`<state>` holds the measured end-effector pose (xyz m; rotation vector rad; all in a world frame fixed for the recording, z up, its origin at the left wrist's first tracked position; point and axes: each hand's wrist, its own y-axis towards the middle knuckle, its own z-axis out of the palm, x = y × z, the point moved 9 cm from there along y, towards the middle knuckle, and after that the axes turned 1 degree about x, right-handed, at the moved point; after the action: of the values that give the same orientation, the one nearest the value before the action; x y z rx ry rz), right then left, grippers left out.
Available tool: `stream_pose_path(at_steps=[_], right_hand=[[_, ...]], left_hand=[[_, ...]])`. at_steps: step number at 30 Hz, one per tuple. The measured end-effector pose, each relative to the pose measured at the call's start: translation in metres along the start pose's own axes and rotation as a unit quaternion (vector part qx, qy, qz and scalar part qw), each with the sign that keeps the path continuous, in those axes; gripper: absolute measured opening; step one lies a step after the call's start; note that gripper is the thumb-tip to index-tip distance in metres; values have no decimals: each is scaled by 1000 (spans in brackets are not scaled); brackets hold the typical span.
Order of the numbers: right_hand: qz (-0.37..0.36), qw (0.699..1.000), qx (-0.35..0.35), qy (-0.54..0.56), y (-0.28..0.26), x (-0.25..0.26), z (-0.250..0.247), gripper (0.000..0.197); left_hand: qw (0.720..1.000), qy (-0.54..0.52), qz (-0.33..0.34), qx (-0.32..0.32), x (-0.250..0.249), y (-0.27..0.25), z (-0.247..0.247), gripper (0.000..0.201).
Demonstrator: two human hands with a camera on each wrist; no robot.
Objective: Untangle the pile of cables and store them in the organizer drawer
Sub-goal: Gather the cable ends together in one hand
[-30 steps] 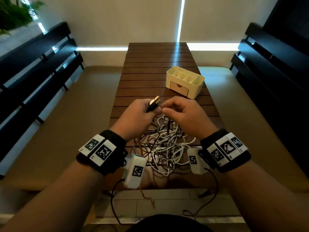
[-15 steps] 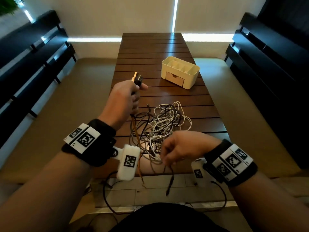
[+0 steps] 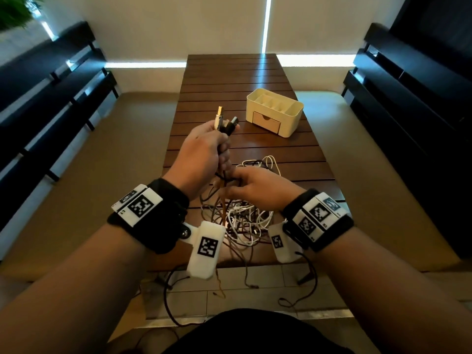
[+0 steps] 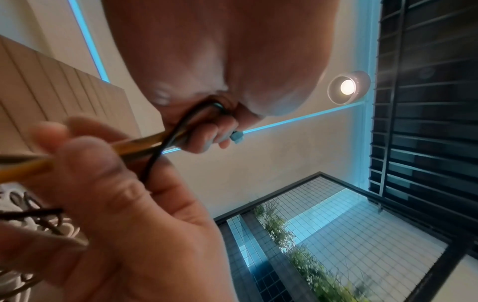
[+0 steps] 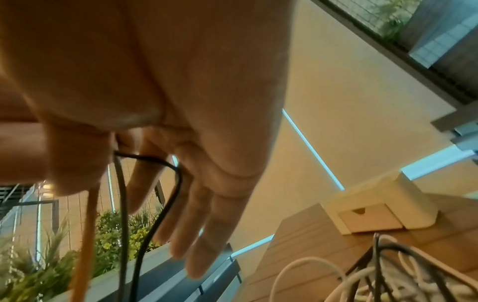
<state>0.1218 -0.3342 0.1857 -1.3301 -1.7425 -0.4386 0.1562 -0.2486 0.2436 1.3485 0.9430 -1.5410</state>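
Cables [image 3: 240,213] piled on table [image 3: 255,149] | left hand [image 3: 204,154] raised, fisted round plug ends | right hand [image 3: 258,190] pinching strand below

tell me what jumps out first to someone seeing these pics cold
First, the left hand raised over the middle of the slatted wooden table, gripping cable plugs that stick up from its fist. Just below it, the right hand pinches the black and orange strands hanging from that fist, above the tangled pile of cables at the table's near end. Beyond, to the right, stands the cream organizer, its drawer closed.
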Motion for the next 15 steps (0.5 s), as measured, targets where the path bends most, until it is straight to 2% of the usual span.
stream_pose_path(at_steps=[1, 3, 7, 9, 12, 13, 15], right_hand=[[-3, 1000, 8, 14, 2, 0, 3, 24], [10, 995, 55, 88, 2, -2, 16, 20], [65, 946, 227, 220, -14, -3, 62, 14], [76, 929, 275, 236, -21, -4, 74, 13], [87, 933, 265, 227, -15, -12, 73, 10], [83, 944, 251, 198, -10, -16, 69, 10], [66, 970, 206, 109, 2, -28, 54, 23]], left_hand=[[1000, -6, -3, -6, 1, 0, -3, 33], [1000, -4, -14, -8, 6, 0, -9, 34], [995, 57, -62, 47, 30, -12, -10, 29], [991, 87, -75, 68, 40, -20, -11, 27], [989, 109, -68, 66, 42, -21, -18, 22], [990, 110, -65, 58, 41, -20, -21, 21], [992, 95, -65, 42, 42, -17, -27, 19]])
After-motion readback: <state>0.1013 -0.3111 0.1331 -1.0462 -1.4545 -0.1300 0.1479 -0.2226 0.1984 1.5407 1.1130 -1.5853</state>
